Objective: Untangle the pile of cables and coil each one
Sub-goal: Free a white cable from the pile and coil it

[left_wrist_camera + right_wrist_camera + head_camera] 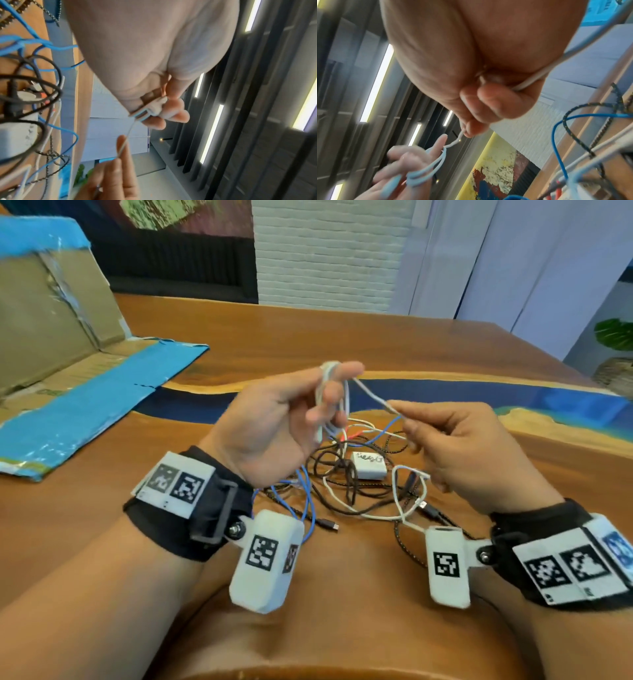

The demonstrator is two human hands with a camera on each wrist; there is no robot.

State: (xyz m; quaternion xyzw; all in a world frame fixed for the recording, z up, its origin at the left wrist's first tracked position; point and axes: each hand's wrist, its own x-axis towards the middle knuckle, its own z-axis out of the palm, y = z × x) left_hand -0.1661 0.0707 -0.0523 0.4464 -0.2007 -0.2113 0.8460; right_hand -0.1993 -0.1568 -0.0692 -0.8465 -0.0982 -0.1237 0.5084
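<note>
My left hand (322,402) is raised above the table with loops of a thin white cable (334,405) wound round its fingers (171,116). A short stretch of that white cable (371,395) runs rightwards to my right hand (402,419), which pinches it between thumb and fingertips (471,129). The white cable's loops (435,167) show on the left hand in the right wrist view. Below both hands lies the tangled pile (356,484) of blue, black, braided and white cables on the wooden table (342,337).
A white charger block (368,465) sits inside the pile. A flattened cardboard box with blue tape (78,392) lies at the left of the table. A potted plant (616,350) stands past the right edge. A blue resin band (479,402) crosses the tabletop.
</note>
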